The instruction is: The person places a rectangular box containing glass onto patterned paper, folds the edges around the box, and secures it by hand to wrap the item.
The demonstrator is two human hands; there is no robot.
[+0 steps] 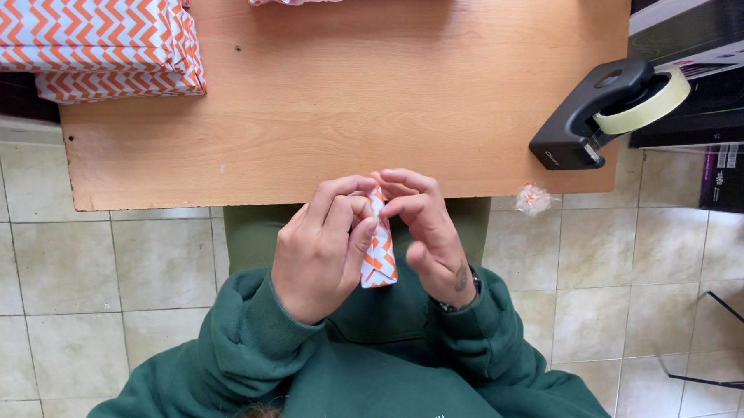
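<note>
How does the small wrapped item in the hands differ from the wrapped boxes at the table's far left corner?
The small wrapped item is narrow and stands on end, pinched between the left hand and right hand; the wrapped boxes are broad, flat and stacked on the table, untouched. Both wear orange-and-white chevron paper.

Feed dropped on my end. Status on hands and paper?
Left hand and right hand both pinching small orange-and-white chevron folded paper at wooden table edge. Black tape dispenser far right. Nothing obstructing.
</note>
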